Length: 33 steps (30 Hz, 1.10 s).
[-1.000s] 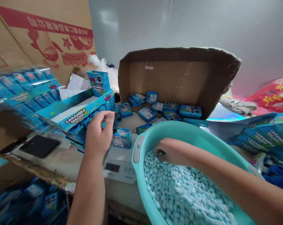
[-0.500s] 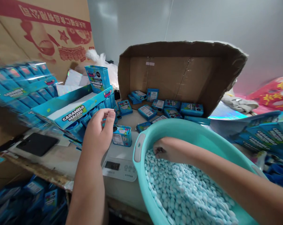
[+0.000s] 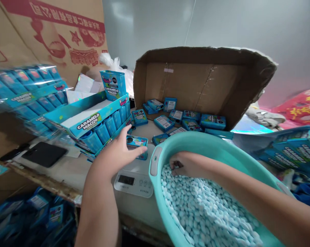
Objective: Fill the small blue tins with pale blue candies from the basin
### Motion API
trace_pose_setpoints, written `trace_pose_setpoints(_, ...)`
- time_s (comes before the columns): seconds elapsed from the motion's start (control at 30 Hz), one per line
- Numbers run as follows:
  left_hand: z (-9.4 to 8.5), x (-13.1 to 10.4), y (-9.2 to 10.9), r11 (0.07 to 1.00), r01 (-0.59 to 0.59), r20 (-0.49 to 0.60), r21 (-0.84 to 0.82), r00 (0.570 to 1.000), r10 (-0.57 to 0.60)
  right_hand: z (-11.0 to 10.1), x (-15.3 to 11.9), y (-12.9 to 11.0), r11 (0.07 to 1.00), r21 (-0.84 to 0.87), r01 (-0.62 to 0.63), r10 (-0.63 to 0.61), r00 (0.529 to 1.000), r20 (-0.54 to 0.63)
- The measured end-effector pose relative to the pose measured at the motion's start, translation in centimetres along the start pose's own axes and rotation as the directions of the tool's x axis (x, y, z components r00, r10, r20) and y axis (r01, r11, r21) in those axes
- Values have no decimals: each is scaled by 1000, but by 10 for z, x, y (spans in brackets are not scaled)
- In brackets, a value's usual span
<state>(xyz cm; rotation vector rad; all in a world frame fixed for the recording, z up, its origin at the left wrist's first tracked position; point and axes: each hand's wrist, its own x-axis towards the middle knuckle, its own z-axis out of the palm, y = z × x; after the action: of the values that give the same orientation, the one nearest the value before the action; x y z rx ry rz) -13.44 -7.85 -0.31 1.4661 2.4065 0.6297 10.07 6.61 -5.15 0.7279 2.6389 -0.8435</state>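
My left hand [image 3: 126,147] is open, thumb and fingers apart, close to a blue candy tin [image 3: 140,145] that stands on a white digital scale [image 3: 138,183]. Whether the fingers touch the tin I cannot tell. In the turquoise tub [image 3: 157,192], my right hand [image 3: 182,163] is closed with curled fingers at the left side of the pile of light-blue candies [image 3: 203,206]; what it holds is hidden. Left of the scale sits a blue display carton [image 3: 75,118] with several tins in it and one tin [image 3: 113,85] upright on top.
Behind the tub an open cardboard box [image 3: 183,82] lies on its side with several blue tins [image 3: 163,122]. Wrapped display packs [image 3: 34,92] stand at left, above a black phone [image 3: 44,154]. More tins [image 3: 56,216] lie below the table edge.
My left hand has opened, its thumb and fingers spreading toward the tin on the scale. My right hand stays in the tub almost unmoved. The view has shifted slightly.
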Motion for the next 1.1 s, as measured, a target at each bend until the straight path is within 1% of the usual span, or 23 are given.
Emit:
trace_pose_setpoints(0.07, -3, -2, 1, 996, 10, 74, 84, 997, -16, 1, 1, 1, 1000, -1, -7, 7, 1000, -3)
trace_pose_setpoints(0.13, -5, -1, 2, 989, 38, 83, 141, 995, -50, 1, 1, 2, 1000, -1, -11, 11, 1000, -8)
trace_pose_setpoints(0.2, -4, 1, 2, 992, 48, 39, 115, 998, -53, 0, 1, 3, 1000, -2, -14, 14, 1000, -16)
trace_pose_setpoints(0.27, 0, 4, 4, 1000, 11, -29, 20, 1000, -11, 1, 2, 3, 1000, -3, -13, 13, 1000, -24)
trace_pose_setpoints(0.33, 4, 5, 8, 997, -62, -125, -50, 991, 56, 1, 2, 5, 1000, -3, -5, 5, 999, -35)
trace_pose_setpoints(0.37, 6, 5, 11, 991, -126, -192, -54, 975, 114, 2, 2, 6, 1000, -3, 1, -2, 999, -40)
trace_pose_setpoints(0.4, 7, 4, 14, 977, -212, -276, -33, 941, 195, 2, 2, 6, 1000, -2, 7, -7, 999, -43)
trace_pose_setpoints(0.43, 8, 3, 17, 950, -311, -367, 16, 882, 295, 3, 2, 7, 1000, -2, 9, -9, 999, -45)
trace_pose_setpoints(0.47, 8, 2, 20, 906, -414, -444, 87, 798, 408, 3, 2, 7, 1000, 0, 9, -9, 999, -43)
trace_pose_setpoints(0.5, 8, 0, 23, 847, -504, -502, 168, 696, 514, 3, 2, 7, 1000, 2, 8, -8, 999, -41)
trace_pose_setpoints(0.53, 7, -1, 25, 785, -569, -523, 246, 604, 601, 3, 2, 7, 1000, 4, 6, -6, 999, -38)
trace_pose_setpoints(0.57, 7, -2, 27, 721, -618, -503, 312, 537, 677, 2, 3, 7, 1000, 6, 6, -6, 999, -37)
trace_pose_setpoints(0.6, 7, -3, 28, 659, -661, -445, 359, 499, 743, 2, 3, 6, 1000, 8, 8, -7, 999, -36)
trace_pose_setpoints(0.67, 8, -4, 29, 566, -725, -304, 391, 479, 823, 1, 3, 4, 1000, 8, 10, -10, 999, -34)
trace_pose_setpoints(0.7, 10, -4, 29, 535, -746, -256, 397, 470, 845, 0, 2, 4, 1000, 7, 10, -10, 999, -33)
trace_pose_setpoints(0.73, 12, -3, 30, 509, -760, -235, 404, 451, 861, 0, 2, 3, 1000, 5, 11, -10, 999, -32)
trace_pose_setpoints(0.8, 16, -2, 30, 486, -764, -272, 425, 404, 873, 0, 2, 3, 1000, 3, 15, -15, 999, -30)
trace_pose_setpoints(0.83, 17, -1, 31, 483, -759, -287, 436, 392, 874, 0, 2, 3, 1000, 2, 20, -20, 999, -30)
trace_pose_setpoints(0.93, 21, 0, 32, 473, -760, -250, 446, 401, 881, 0, 1, 3, 1000, 0, 32, -32, 999, -31)
trace_pose_setpoints(0.97, 21, -1, 33, 463, -766, -244, 446, 394, 886, 0, 1, 2, 999, 0, 34, -33, 999, -30)
trace_pose_setpoints(1.03, 22, -2, 33, 439, -778, -269, 450, 351, 897, -1, 1, 2, 999, 0, 35, -35, 999, -26)
trace_pose_setpoints(1.07, 22, -2, 34, 436, -781, -284, 448, 338, 897, -1, 1, 2, 999, -1, 36, -36, 999, -24)
trace_pose_setpoints(1.1, 22, -3, 34, 440, -780, -282, 445, 344, 896, -1, 1, 1, 999, -2, 38, -38, 999, -22)
